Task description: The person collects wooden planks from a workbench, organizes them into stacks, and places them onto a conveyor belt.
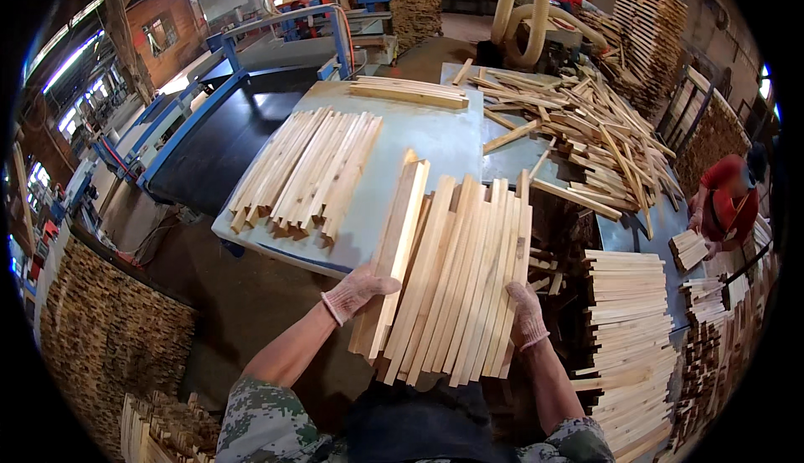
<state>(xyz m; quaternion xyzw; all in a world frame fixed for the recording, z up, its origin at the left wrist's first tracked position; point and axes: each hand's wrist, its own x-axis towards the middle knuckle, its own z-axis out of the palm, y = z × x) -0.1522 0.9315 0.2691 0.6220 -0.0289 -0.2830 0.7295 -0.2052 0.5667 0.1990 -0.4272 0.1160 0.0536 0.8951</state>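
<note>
Head cam: gloved left hand (358,291) and right hand (528,316) have a bundle of wooden strips (456,279) pinched from both sides near the grey table (427,141), probably so the loose pieces don't slide apart. No real containers visible, just another batch (308,170) lying on the tabletop.

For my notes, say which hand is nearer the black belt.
Left. The left hand lies below-right of the black belt in view; the right hand is farther right, past the held sticks.

Gloved left hand (362,290) and right hand (528,316) clasp from opposite sides; bare forearms (291,347) slant below the grip.
</note>
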